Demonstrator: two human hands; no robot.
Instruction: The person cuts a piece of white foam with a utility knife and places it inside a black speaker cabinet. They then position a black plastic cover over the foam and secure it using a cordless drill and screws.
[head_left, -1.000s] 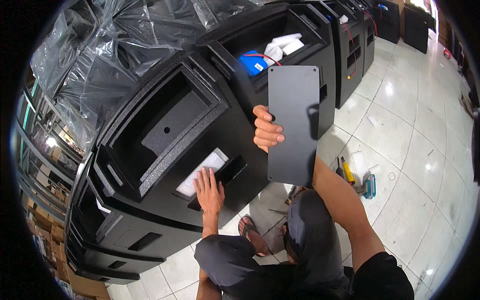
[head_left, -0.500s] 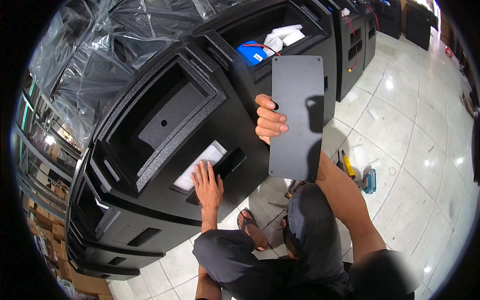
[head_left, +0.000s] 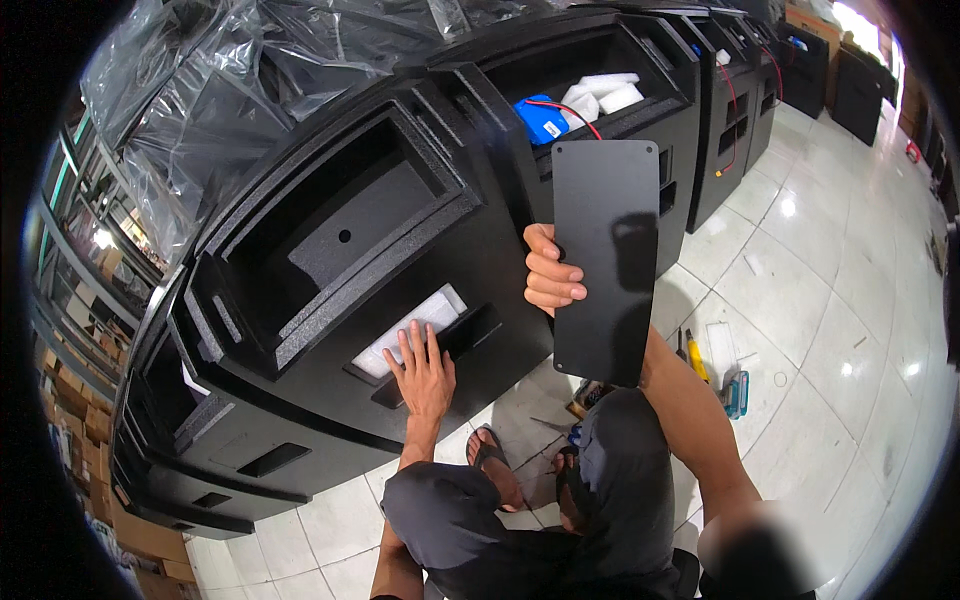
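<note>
Holding a flat black panel (head_left: 606, 262) upright in the right hand (head_left: 552, 272), fingers (head_left: 560, 283) curled round its left edge. Left hand (head_left: 423, 368) flat, fingers spread, pressing on white foam (head_left: 412, 327) in a slot of the black speaker cabinet (head_left: 330, 290). Screwdriver (head_left: 694, 354) on the tiled floor (head_left: 820, 330), below and right of the panel.

Your forearms are bare, no sleeves or gloves; dark grey shorts (head_left: 560, 520), dark flip-flop sandals (head_left: 490, 455) on your feet.
</note>
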